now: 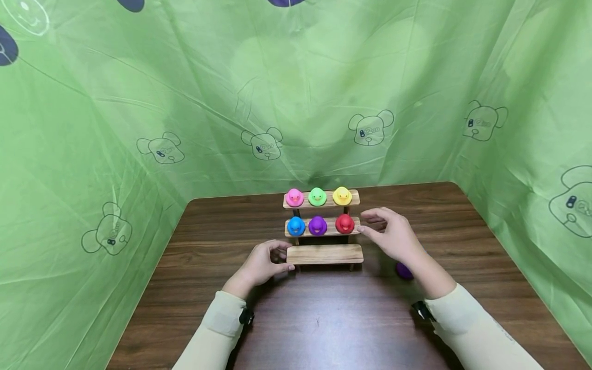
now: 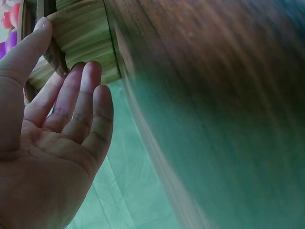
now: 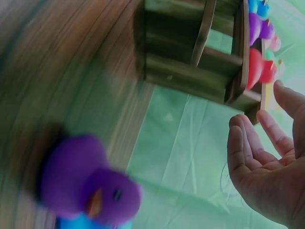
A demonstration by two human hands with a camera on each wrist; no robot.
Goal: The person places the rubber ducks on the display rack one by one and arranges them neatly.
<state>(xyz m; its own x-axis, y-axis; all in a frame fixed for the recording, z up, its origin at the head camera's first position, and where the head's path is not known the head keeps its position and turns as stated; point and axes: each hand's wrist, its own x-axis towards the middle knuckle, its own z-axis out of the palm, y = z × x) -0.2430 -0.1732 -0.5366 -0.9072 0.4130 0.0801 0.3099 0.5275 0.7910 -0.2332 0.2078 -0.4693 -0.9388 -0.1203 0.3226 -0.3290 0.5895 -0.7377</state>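
Evidently, everything stands on a dark brown wood-grain tabletop (image 1: 324,329), with light green cloth (image 1: 300,67) hanging behind it and on both sides; the head view counts six line-drawn bear heads there.

Near the table's far edge is one three-tiered rack of pale striped wood (image 1: 325,254), bearing six small rubber ducks. Three sit on the top tier: a pink duck (image 1: 294,198), a green duck (image 1: 317,197) and a yellow duck (image 1: 342,196). Three more line the middle tier: a blue duck (image 1: 296,226), a purple duck (image 1: 317,225) and a red duck (image 1: 345,223).

At the rack's 8 o'clock, the left hand (image 1: 260,264) has its thumb against the bottom tier's end and its fingers loosely bent around it; whether they grip, I cannot tell. At 3 o'clock, the right hand (image 1: 393,234) is released, fingers relaxed, thumb tip just beside the middle tier's end near the red duck.

A second purple duck is at 4 o'clock, mostly hidden by the right forearm in the head view; the right wrist view shows this loose duck (image 3: 90,179) whole, orange beak included, with a bright blue patch (image 3: 95,223) under it, too little to identify. Both wrist views reveal the rack's supports.
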